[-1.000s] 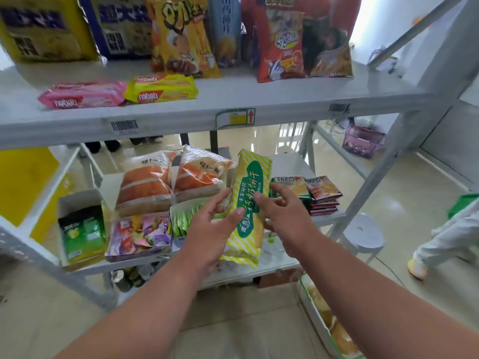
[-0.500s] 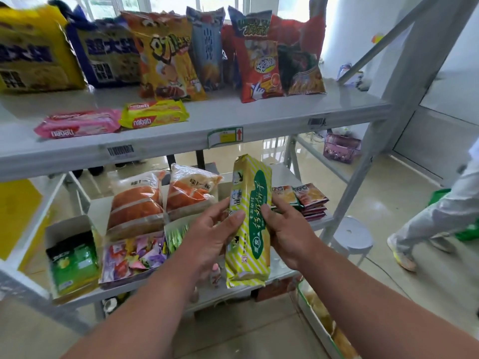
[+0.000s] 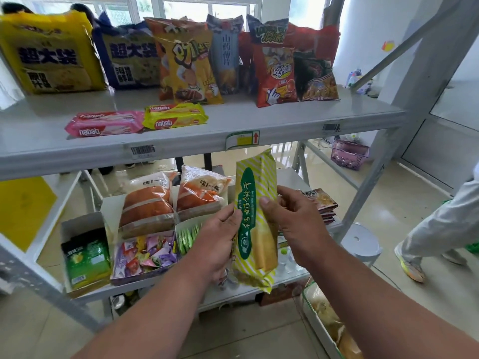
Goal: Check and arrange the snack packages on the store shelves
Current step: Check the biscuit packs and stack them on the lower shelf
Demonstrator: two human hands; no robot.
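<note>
Holding the striped biscuit pack (image 3: 255,218) upright at frame centre: my left hand (image 3: 216,244) and right hand (image 3: 295,224) both pinching its sides, in front of the lower shelf (image 3: 160,286).

Glossy tiled floor (image 3: 404,203) — bright windows (image 3: 181,9) behind.

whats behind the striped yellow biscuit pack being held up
Behind the striped yellow biscuit pack, gripped by the left hand and right hand, the lower shelf shows, with a stack of dark sachets to its right. Whatever lies directly behind it is covered.
</note>
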